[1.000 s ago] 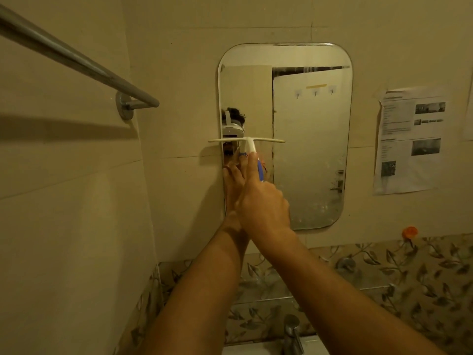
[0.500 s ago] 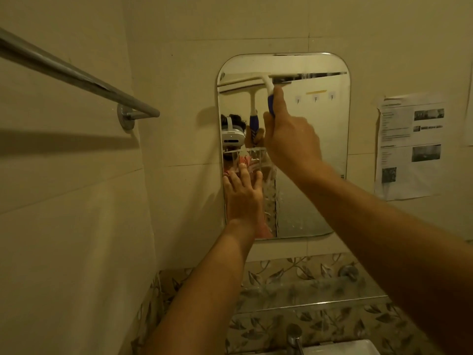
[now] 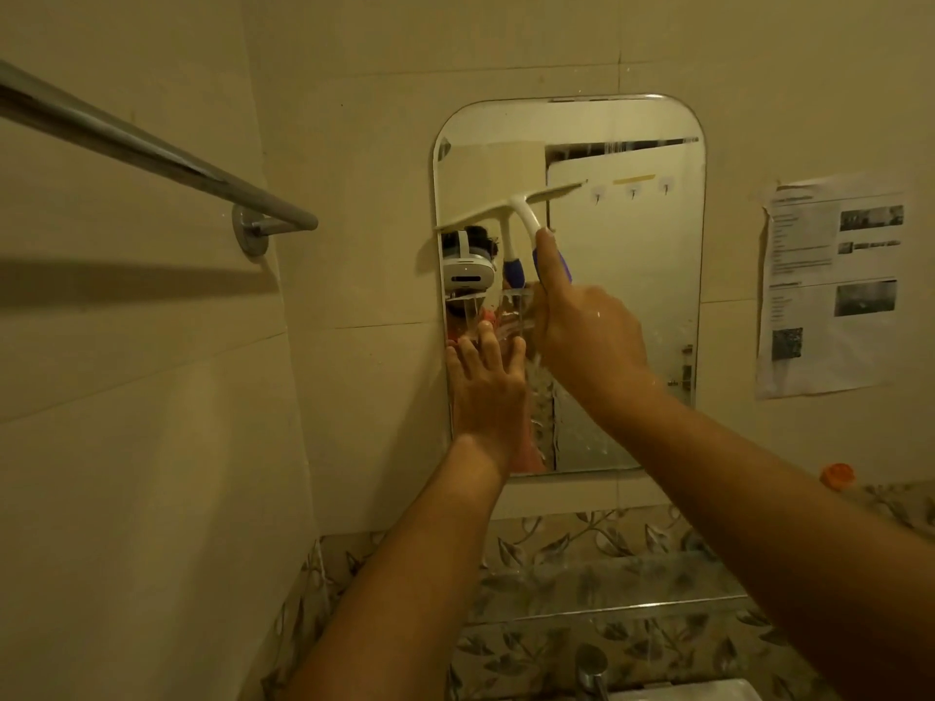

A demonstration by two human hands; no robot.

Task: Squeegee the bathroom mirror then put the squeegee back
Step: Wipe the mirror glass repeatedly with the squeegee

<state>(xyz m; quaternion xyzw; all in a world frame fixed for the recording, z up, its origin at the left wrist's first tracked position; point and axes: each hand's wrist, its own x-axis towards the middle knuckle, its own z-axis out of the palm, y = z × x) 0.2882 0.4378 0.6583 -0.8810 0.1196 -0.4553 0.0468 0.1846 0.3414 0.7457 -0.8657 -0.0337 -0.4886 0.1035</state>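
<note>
A rounded rectangular mirror (image 3: 627, 275) hangs on the beige tiled wall. My right hand (image 3: 582, 336) grips the blue handle of a white squeegee (image 3: 516, 207). Its blade lies tilted across the mirror's upper left part, the left end lower and at the mirror's left edge. My left hand (image 3: 485, 387) presses flat against the lower left of the glass with fingers straight and spread. Water streaks show on the glass below the blade.
A metal towel rail (image 3: 152, 154) juts from the left wall. A printed paper sheet (image 3: 830, 285) is stuck right of the mirror. Below are leaf-patterned tiles, a glass shelf (image 3: 607, 579), an orange cap (image 3: 837, 475), a tap (image 3: 592, 670) and a basin edge.
The squeegee went from mid-mirror up to the top edge, and has now come down partway and tilted. My left hand stayed flat on the glass.
</note>
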